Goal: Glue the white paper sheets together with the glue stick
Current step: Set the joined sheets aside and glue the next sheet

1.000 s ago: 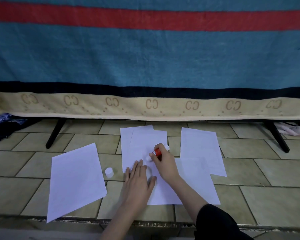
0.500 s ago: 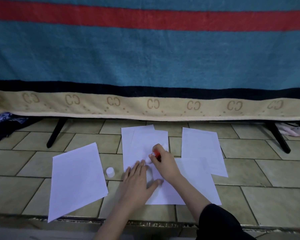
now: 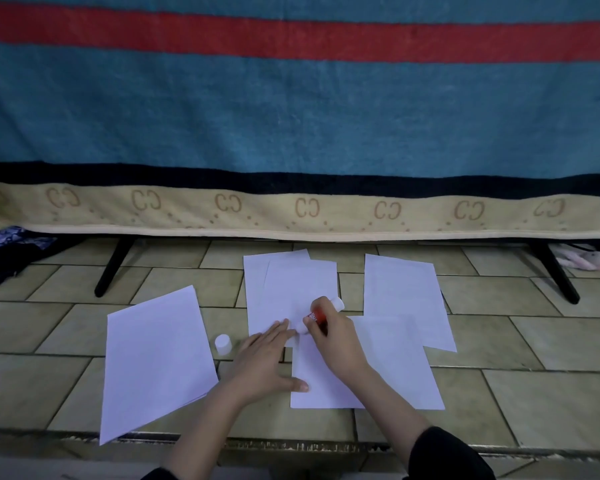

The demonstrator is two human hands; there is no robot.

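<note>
Floor-level, glue stick [image 3: 317, 317] slants, tip lower-left on paper [image 3: 291, 292].

Repeated along the beige border [image 3: 343, 216] of the blanket [image 3: 291, 109]: a mirrored "CC" monogram, seven times across. On the red label of the glue stick [image 3: 317, 317]: white lettering, too small to read. Nothing else legible.

Tiled floor [image 3: 499, 403] carries white paper sheets [image 3: 156, 358] (one cap [image 3: 223, 343] too).

White paper sheets [image 3: 156, 358], red-and-white glue stick [image 3: 318, 315], teal red-striped blanket [image 3: 291, 109]
</note>
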